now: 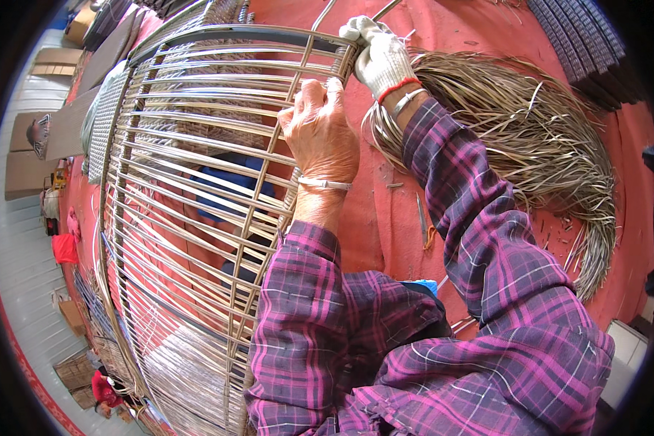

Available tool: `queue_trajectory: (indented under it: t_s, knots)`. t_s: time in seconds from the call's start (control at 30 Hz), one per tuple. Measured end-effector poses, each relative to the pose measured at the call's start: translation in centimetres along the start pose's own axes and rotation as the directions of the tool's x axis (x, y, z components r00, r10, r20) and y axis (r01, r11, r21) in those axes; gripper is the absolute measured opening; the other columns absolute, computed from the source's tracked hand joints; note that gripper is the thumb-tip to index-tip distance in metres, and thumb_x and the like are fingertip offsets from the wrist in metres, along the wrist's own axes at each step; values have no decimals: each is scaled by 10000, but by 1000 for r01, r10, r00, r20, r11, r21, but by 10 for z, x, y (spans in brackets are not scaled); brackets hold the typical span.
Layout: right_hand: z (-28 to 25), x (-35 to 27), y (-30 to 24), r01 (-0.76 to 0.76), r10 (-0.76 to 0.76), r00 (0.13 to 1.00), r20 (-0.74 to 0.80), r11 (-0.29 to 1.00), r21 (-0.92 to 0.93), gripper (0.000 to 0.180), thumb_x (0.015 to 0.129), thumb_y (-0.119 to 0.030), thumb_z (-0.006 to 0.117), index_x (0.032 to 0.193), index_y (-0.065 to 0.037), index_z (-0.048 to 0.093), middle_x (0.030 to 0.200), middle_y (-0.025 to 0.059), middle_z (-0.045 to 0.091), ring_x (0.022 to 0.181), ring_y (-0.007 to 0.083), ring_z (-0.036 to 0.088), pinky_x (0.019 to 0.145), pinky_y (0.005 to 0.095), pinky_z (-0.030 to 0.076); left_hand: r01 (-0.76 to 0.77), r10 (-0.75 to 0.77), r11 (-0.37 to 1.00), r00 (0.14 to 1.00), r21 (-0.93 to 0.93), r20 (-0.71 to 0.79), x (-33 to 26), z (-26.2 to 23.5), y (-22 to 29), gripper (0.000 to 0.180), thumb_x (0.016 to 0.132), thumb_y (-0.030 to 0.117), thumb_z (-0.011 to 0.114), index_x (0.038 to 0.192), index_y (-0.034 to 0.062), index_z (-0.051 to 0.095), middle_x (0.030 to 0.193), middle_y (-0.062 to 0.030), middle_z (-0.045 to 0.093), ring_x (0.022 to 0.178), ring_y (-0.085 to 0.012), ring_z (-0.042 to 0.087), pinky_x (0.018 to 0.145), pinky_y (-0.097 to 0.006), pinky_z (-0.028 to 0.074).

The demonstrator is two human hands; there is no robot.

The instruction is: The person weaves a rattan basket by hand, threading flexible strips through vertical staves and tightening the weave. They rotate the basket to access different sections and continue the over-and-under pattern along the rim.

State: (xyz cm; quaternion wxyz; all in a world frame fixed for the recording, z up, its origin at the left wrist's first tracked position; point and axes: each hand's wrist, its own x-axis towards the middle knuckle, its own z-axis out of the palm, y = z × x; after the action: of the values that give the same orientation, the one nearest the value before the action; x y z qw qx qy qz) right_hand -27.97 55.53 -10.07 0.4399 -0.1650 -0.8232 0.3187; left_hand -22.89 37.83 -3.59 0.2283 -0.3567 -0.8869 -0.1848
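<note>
A large openwork wicker frame (196, 166) of thin tan strands over dark ribs stands on my left. My bare left hand (321, 134) is closed at its right edge, fingers curled and pinching just below the wrapped corner (342, 62); what lies between the fingertips is hidden. My right hand (385, 58), in a white knit glove with a red cuff, is closed beside that same corner. A thin wicker strand (387, 8) sticks up from its fingers. Both hands are close together, the right one farther away.
A big bundle of loose wicker strands (516, 123) lies on the red ground cloth (356, 240) to the right. A slim pointed tool (421, 218) is near my right forearm. Dark stacked woven pieces (578, 43) stand at far right, cardboard boxes (25, 156) at far left.
</note>
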Motion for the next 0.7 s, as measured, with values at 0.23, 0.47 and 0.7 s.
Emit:
queue_trajectory:
  t_s: [0.23,0.47,0.7]
  knots:
    - [7,5,4,-230,217,971,99,739,633,145,816,22,561,898,-56,652,853,93,672,826,239,657,771,310,542,-59,59,998,998,-12,-32,-2,1,1,270,824,80,616,1082,117,688,943,-47,575,930,-236,622,753,-427,427]
    - [1,9,15,-6,-14,990,138,990,141,177,876,-7,494,963,-23,646,885,107,702,830,223,683,777,294,542,-44,46,996,999,76,-16,-10,-1,6,390,808,113,608,1193,52,616,1045,-104,564,1009,-259,576,813,-417,442]
    - [-37,-31,-34,-422,307,907,289,668,614,345,963,-170,642,1264,-11,586,1165,118,669,1053,199,645,879,330,518,-13,11,999,999,-29,-47,-109,-63,-12,503,805,81,575,1304,27,591,1329,-115,564,1203,-276,541,1021,-395,394]
